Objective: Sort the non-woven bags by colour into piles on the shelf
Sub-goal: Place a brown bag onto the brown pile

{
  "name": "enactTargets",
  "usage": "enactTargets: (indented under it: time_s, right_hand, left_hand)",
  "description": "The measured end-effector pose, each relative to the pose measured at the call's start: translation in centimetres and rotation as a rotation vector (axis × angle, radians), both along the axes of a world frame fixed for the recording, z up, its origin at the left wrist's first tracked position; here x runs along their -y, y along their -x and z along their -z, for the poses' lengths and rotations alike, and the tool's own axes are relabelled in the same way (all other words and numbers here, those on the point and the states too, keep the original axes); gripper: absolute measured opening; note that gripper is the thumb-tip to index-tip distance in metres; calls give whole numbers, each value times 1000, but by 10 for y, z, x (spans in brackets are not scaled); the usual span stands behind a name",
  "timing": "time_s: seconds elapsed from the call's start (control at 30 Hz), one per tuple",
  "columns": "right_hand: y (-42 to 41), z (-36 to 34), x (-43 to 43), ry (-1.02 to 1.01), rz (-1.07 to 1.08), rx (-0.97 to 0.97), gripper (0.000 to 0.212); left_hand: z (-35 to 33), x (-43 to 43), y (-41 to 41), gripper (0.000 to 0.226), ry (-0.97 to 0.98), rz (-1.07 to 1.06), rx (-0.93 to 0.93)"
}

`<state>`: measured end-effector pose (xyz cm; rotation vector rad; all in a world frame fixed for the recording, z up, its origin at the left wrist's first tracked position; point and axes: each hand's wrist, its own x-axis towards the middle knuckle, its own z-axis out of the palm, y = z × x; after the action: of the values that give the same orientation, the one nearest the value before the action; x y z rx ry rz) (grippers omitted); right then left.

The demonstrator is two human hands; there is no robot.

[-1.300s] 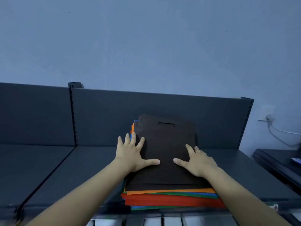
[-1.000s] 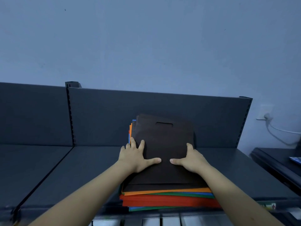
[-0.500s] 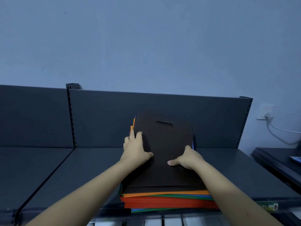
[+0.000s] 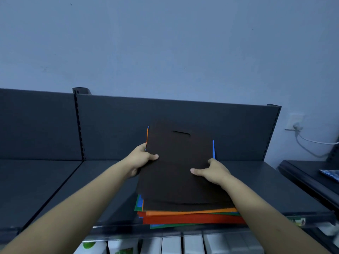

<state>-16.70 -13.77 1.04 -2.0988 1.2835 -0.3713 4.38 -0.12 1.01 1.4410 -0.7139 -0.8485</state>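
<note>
The dark shelf runs across the view, with an upright back panel behind it. Left of centre, the left hand grips the left edge of the top dark brown bag: its thumb lies on the bag's face and its fingers are hidden beneath. One handle slot shows near the bag's far edge. The bag sits on top of a single pile in the middle of the shelf, between the two hands. Below it lies a second dark bag, then orange, red, green and blue edges; how many bags there are of each colour cannot be counted, since only slivers show. The right hand holds the bag's right edge the same way, thumb on top, fingers tucked out of sight. Far right, one wall socket holds a white cable, cut off by the frame.
</note>
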Motion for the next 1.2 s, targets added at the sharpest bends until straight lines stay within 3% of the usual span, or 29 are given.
enactTargets:
  time_s: [0.17, 0.37, 0.47, 0.6, 0.7, 0.83, 1.03, 1.2]
  right_hand:
    - [-2, -11, -1, 5, 12, 151, 79]
    - [-11, -27, 13, -162, 157, 362, 65]
    - [-11, -27, 18, -259, 218, 394, 43]
    - [-4, -23, 16, -231, 237, 398, 16]
    - [-1, -13, 16, -207, 232, 419, 20]
    - [0, -5, 15, -176, 170, 426, 54]
    - [1, -15, 2, -244, 109, 452, 74]
    - [2, -10, 9, -288, 105, 496, 75]
  left_hand:
    - [-11, -1, -15, 32, 17, -60, -161]
    - [-24, -21, -35, 30, -120, -41, -173]
    - [-25, -24, -31, 19, -129, -80, -71]
    - [-13, -15, -23, 26, -103, -130, -44]
    - [-4, -7, -18, 47, -144, -124, -6]
    - [2, 0, -13, 66, -136, -90, 7]
    - [-1, 2, 5, 54, -129, -160, 34]
    - [7, 6, -3, 95, -228, -174, 230]
